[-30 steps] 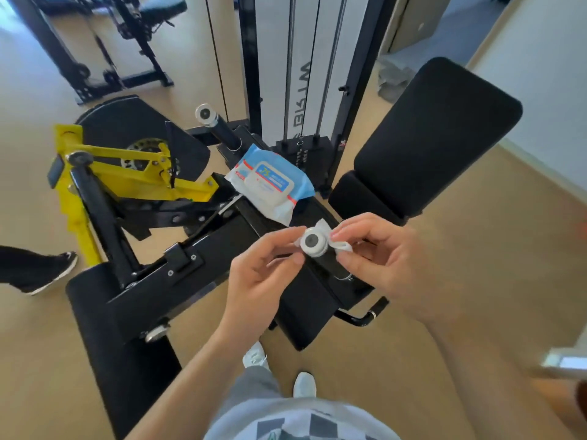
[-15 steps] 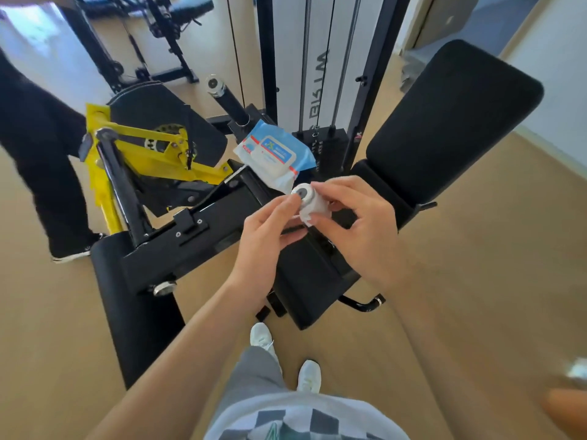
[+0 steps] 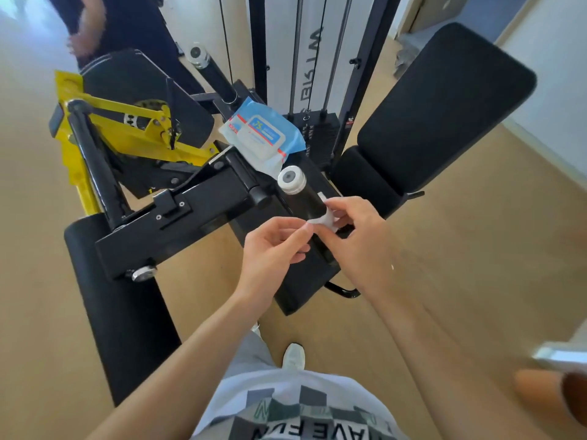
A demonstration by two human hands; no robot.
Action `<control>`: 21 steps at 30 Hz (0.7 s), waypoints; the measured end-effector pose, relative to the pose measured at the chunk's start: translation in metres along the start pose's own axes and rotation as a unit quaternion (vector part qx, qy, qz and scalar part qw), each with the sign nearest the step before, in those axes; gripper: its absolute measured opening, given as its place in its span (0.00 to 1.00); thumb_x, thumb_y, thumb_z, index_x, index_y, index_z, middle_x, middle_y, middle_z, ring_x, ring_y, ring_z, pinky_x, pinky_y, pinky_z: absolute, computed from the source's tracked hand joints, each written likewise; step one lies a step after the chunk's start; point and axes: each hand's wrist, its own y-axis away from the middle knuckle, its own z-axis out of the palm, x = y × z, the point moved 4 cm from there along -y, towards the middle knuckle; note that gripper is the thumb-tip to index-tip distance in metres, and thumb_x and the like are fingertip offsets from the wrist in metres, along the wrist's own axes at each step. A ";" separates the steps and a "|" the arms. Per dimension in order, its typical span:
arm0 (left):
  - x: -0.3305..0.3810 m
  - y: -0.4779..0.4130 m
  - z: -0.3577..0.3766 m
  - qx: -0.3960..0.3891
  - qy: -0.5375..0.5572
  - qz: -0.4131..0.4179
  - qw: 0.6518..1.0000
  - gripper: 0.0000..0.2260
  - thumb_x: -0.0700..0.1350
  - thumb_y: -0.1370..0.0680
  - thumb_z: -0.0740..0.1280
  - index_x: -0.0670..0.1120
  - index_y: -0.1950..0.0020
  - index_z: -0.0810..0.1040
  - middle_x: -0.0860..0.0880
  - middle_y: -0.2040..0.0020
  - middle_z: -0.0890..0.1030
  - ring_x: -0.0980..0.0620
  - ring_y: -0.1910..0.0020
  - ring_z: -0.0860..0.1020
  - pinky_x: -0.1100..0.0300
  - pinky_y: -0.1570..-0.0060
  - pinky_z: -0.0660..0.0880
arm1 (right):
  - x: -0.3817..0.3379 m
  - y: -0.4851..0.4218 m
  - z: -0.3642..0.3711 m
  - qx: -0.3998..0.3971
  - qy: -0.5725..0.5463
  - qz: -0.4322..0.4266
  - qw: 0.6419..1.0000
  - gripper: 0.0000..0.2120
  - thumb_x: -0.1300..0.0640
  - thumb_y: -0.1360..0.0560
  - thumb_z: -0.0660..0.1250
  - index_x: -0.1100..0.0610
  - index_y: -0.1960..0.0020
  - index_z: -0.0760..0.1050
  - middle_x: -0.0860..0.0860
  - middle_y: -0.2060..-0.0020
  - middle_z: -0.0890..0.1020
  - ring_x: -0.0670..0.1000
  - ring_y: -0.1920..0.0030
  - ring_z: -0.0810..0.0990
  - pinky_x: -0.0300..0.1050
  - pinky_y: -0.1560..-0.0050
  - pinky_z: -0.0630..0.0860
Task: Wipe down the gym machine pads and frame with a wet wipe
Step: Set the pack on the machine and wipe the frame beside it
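A small white wet wipe (image 3: 322,220) is wrapped against the lower part of a black handle bar (image 3: 306,198) with a white end cap (image 3: 291,178). My right hand (image 3: 355,236) pinches the wipe around the bar. My left hand (image 3: 276,246) holds the wipe's near edge with its fingertips. A blue and white wipe pack (image 3: 263,136) lies on the black machine frame (image 3: 178,214) just beyond the cap. The black back pad (image 3: 444,109) rises at the right, tilted.
A yellow lever assembly (image 3: 127,128) with a black roller bar (image 3: 95,163) stands left. The weight stack and cables (image 3: 305,74) are behind. A long black pad (image 3: 120,312) lies lower left. Another person (image 3: 95,27) stands at the upper left. My shoe (image 3: 293,357) is below.
Both hands slid with the wipe from the white end cap down the black bar towards me, so the cap is now uncovered. The other person moved further back on the left.
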 end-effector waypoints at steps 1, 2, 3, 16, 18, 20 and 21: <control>0.001 -0.001 0.002 0.000 0.004 0.001 1.000 0.07 0.46 0.21 0.74 0.45 0.47 0.85 0.46 0.54 0.87 0.47 0.53 0.86 0.55 0.51 0.83 | -0.005 -0.001 -0.001 0.002 -0.001 -0.015 1.000 0.19 0.56 0.26 0.77 0.58 0.37 0.80 0.52 0.47 0.82 0.46 0.50 0.80 0.30 0.48 0.76; 0.003 -0.002 0.003 0.001 0.011 0.005 1.000 0.07 0.46 0.22 0.74 0.44 0.47 0.85 0.45 0.54 0.87 0.47 0.53 0.86 0.56 0.51 0.83 | -0.009 -0.003 -0.002 0.000 -0.003 -0.032 0.999 0.19 0.56 0.26 0.77 0.59 0.37 0.79 0.52 0.46 0.82 0.47 0.49 0.81 0.32 0.46 0.77; 0.005 -0.002 0.003 0.005 0.018 0.011 1.000 0.07 0.46 0.22 0.74 0.44 0.47 0.85 0.45 0.54 0.87 0.47 0.53 0.85 0.57 0.51 0.82 | -0.013 -0.005 -0.004 -0.005 -0.006 -0.051 0.999 0.20 0.56 0.25 0.76 0.59 0.36 0.79 0.52 0.45 0.82 0.47 0.47 0.81 0.35 0.45 0.78; -0.012 -0.014 0.010 0.038 0.012 -0.025 0.999 0.03 0.40 0.21 0.73 0.47 0.49 0.86 0.49 0.55 0.87 0.48 0.50 0.86 0.54 0.46 0.83 | 0.018 -0.003 -0.003 -0.056 -0.008 0.037 0.998 0.14 0.64 0.19 0.66 0.60 0.34 0.79 0.52 0.42 0.83 0.45 0.44 0.81 0.26 0.45 0.74; -0.016 -0.015 0.014 0.041 0.028 -0.039 0.998 0.04 0.39 0.21 0.73 0.45 0.48 0.85 0.48 0.54 0.87 0.48 0.49 0.86 0.54 0.45 0.83 | 0.022 -0.003 -0.003 -0.070 -0.013 0.055 0.996 0.14 0.63 0.19 0.66 0.59 0.33 0.79 0.52 0.42 0.84 0.44 0.44 0.81 0.25 0.46 0.73; -0.011 -0.015 0.013 0.054 0.059 -0.037 0.996 0.05 0.37 0.21 0.72 0.44 0.47 0.85 0.47 0.52 0.87 0.48 0.49 0.86 0.53 0.44 0.83 | 0.021 -0.004 -0.003 -0.074 -0.020 0.056 0.995 0.15 0.64 0.19 0.66 0.59 0.33 0.79 0.51 0.42 0.84 0.43 0.45 0.81 0.26 0.46 0.74; -0.008 -0.015 0.012 0.057 0.076 -0.029 0.995 0.05 0.37 0.21 0.71 0.43 0.46 0.85 0.46 0.51 0.87 0.49 0.48 0.86 0.53 0.43 0.82 | 0.018 -0.006 -0.003 -0.074 -0.027 0.051 0.996 0.15 0.64 0.20 0.67 0.58 0.34 0.79 0.50 0.42 0.84 0.44 0.45 0.81 0.28 0.45 0.75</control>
